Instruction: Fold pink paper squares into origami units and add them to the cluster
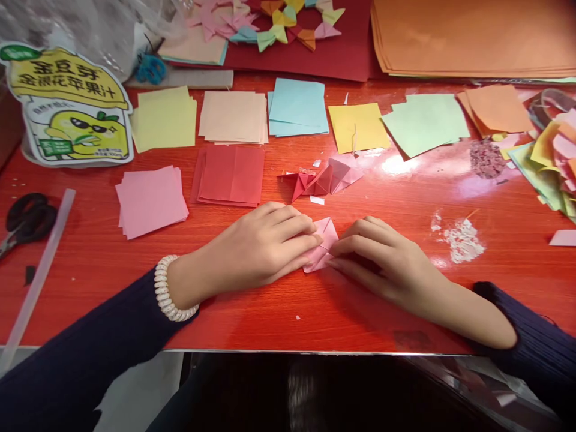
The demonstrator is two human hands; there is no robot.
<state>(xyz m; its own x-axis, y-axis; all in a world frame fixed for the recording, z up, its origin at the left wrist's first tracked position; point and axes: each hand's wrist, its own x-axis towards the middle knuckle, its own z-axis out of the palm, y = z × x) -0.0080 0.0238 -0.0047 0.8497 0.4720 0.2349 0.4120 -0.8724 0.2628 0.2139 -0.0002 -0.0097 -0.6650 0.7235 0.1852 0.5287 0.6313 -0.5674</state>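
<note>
Our left hand (pixel 265 246) lies low with its fingers straight and together, the tips pressing on the left side of a creased pink paper square (pixel 327 239); its thumb is hidden, so we cannot tell whether it pinches. Our right hand (pixel 389 258) is narrow, thumb and fingertips at the square's right edge, though we cannot make out a firm grip.

The square rests on the red tabletop (pixel 270 318) between both hands. It carries crossing fold lines, so we judge this piece partly folded, not yet a standing shape. Just beyond it, the folded red and pink pieces (pixel 337 176) look already shaped, and at the far side a multicoloured ring of folded paper (pixel 281 18) seems assembled.

Much paper looks unused: we see pink squares (pixel 152 201) and red squares (pixel 231 174) stacked to the left, with blue squares (pixel 299 108) and mint-green squares (pixel 427 125) farther back.
</note>
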